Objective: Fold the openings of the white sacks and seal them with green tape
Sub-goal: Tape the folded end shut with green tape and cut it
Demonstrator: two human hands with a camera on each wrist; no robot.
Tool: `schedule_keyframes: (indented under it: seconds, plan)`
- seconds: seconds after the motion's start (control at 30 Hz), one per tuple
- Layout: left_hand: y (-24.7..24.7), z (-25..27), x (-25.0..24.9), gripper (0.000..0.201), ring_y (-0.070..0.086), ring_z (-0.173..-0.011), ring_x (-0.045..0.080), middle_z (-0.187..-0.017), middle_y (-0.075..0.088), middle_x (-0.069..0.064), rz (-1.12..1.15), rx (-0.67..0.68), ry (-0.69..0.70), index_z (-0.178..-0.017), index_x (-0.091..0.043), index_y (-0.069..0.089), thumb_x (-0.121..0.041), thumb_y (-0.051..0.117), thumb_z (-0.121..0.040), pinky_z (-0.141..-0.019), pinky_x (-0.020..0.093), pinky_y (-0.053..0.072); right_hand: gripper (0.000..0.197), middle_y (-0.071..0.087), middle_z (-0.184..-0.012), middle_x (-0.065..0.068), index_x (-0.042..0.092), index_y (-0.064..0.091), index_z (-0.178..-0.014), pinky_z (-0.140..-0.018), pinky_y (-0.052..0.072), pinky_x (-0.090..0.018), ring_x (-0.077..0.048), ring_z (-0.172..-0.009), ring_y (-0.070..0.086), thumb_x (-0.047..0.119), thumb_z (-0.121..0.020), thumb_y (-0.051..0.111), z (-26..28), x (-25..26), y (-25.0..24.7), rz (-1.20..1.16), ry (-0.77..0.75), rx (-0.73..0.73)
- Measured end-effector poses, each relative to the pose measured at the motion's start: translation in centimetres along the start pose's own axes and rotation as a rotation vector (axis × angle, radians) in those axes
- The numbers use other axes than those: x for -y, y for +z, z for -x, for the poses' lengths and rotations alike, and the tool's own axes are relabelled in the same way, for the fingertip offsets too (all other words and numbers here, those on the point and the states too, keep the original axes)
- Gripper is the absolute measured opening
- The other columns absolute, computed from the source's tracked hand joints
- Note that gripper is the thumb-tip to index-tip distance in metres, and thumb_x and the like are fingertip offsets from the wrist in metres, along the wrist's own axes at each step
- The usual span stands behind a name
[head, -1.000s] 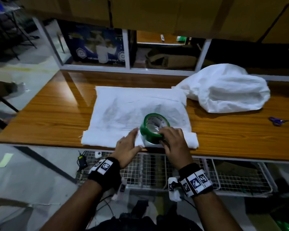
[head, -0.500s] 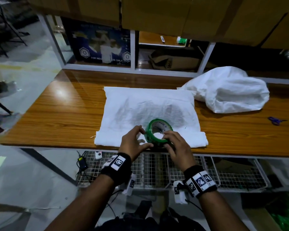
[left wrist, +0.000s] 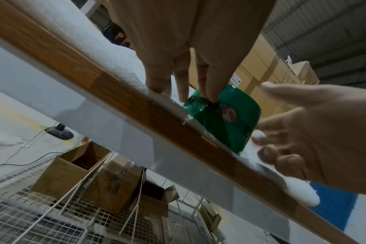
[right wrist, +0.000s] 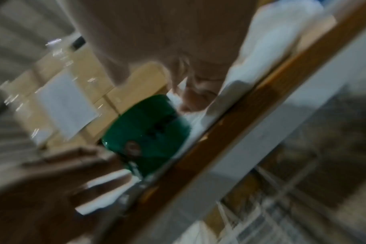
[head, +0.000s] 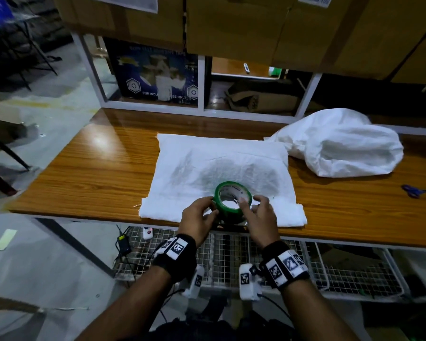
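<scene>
A flat white sack (head: pixel 221 166) lies on the wooden table (head: pixel 96 178), its opening folded into a thick band (head: pixel 162 210) along the front edge. A green tape roll (head: pixel 233 199) stands on that band. My left hand (head: pixel 212 205) curls round the roll's left side; in the left wrist view its fingertips (left wrist: pixel 212 96) press on a wrinkled tape edge of the tape roll (left wrist: pixel 226 118). My right hand (head: pixel 250 201) holds the roll's right side, thumb over the rim. The right wrist view is blurred and shows the tape roll (right wrist: pixel 148 132).
A second, stuffed white sack (head: pixel 342 146) lies at the back right. Blue scissors (head: pixel 414 190) lie at the far right of the table. Cardboard boxes (head: pixel 231 23) sit on the shelf above. Wire baskets (head: pixel 231 257) hang under the table.
My left hand left the sack's folded band, where it lay flat, and closed on the tape roll's left side. The right hand stayed on the roll.
</scene>
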State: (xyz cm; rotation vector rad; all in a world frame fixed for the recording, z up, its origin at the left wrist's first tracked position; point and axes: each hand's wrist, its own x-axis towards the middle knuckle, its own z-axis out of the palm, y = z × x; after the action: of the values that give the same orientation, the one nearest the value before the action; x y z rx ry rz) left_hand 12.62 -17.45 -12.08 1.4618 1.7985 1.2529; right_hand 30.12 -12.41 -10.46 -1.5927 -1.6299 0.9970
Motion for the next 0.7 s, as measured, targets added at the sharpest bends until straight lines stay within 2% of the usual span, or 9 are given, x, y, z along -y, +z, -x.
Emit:
schedule_keyframes:
  seconds: [0.1,0.23,0.3,0.4,0.43,0.5,0.57,0.63,0.7]
  plan:
    - [-0.1,-0.1,0.0,0.021,0.069,-0.084,0.014,-0.098,0.07,-0.003,-0.049,-0.005,-0.022,-0.11,-0.019,0.069,-0.014,0.068,-0.09,-0.079,0.026,0.058,0.068,0.065,-0.104,-0.004,0.02,0.057,-0.109,-0.079,0.058,-0.044,-0.024,-0.09,0.066,0.077,-0.071,0.061,-0.5,0.1,0.7,0.032,0.129,0.042]
    - [-0.2,0.0,0.2,0.015,0.059,-0.063,0.006,-0.068,0.059,-0.013,-0.181,-0.063,-0.029,-0.101,-0.025,0.069,-0.025,0.073,-0.087,-0.063,0.023,0.047,0.038,0.069,-0.092,-0.009,0.014,0.061,-0.097,-0.051,0.06,-0.038,-0.026,-0.057,0.071,0.046,-0.082,0.075,-0.5,0.8,0.3,-0.186,0.197,0.058]
    - [-0.1,0.1,0.5,0.016,0.062,-0.063,0.005,-0.071,0.065,-0.01,-0.143,-0.08,-0.031,-0.101,-0.028,0.071,-0.028,0.075,-0.086,-0.067,0.022,0.051,0.036,0.069,-0.092,-0.008,0.011,0.062,-0.096,-0.049,0.058,-0.032,-0.023,-0.057,0.071,0.041,-0.082,0.077,-0.8,0.8,0.0,-0.197,0.184,0.067]
    - [0.2,0.0,1.0,0.01,0.07,-0.072,0.009,-0.106,0.075,0.001,-0.076,-0.088,-0.058,-0.097,-0.031,0.072,-0.031,0.074,-0.087,-0.076,0.031,0.059,0.035,0.069,-0.089,-0.002,0.014,0.065,-0.094,-0.053,0.055,-0.024,-0.013,-0.069,0.068,0.044,-0.081,0.075,-1.2,0.4,0.0,-0.099,0.142,0.049]
    - [0.3,0.1,0.9,0.008,0.07,-0.07,0.01,-0.105,0.076,0.002,-0.079,-0.086,-0.057,-0.095,-0.031,0.071,-0.031,0.073,-0.087,-0.074,0.031,0.059,0.034,0.069,-0.088,-0.002,0.015,0.065,-0.092,-0.056,0.056,-0.026,-0.013,-0.074,0.067,0.046,-0.079,0.074,-1.4,0.2,0.1,-0.094,0.14,0.047]
    - [0.3,0.3,0.4,0.004,0.066,-0.061,0.011,-0.077,0.073,0.003,-0.063,-0.09,-0.045,-0.092,-0.03,0.07,-0.028,0.071,-0.089,-0.065,0.029,0.057,0.031,0.069,-0.088,-0.005,0.014,0.065,-0.087,-0.061,0.061,-0.035,-0.017,-0.077,0.068,0.043,-0.078,0.072,-1.6,0.0,0.0,-0.143,0.172,0.052]
    - [0.0,0.3,0.0,0.011,0.059,-0.056,0.009,-0.064,0.066,0.002,-0.018,-0.107,-0.044,-0.085,-0.034,0.066,-0.025,0.07,-0.089,-0.059,0.026,0.053,0.027,0.068,-0.089,-0.01,0.009,0.064,-0.087,-0.054,0.06,-0.031,-0.019,-0.076,0.068,0.035,-0.082,0.07,-1.5,0.3,-0.2,-0.178,0.193,0.065]
    - [-0.3,0.1,0.4,0.01,0.061,-0.061,0.008,-0.073,0.07,0.002,0.057,-0.126,-0.078,-0.08,-0.037,0.064,-0.031,0.067,-0.087,-0.063,0.03,0.055,0.028,0.068,-0.088,-0.012,0.01,0.066,-0.084,-0.058,0.062,-0.037,-0.025,-0.079,0.069,0.037,-0.078,0.068,-2.0,0.2,-0.5,-0.186,0.229,0.095]
    - [-0.6,0.0,1.2,0.01,0.07,-0.084,0.015,-0.083,0.074,0.001,0.103,-0.144,-0.119,-0.078,-0.033,0.062,-0.035,0.063,-0.088,-0.072,0.037,0.056,0.027,0.069,-0.091,-0.015,0.011,0.067,-0.083,-0.062,0.062,-0.05,-0.032,-0.082,0.07,0.035,-0.073,0.066,-2.4,0.0,-0.8,-0.211,0.273,0.125]
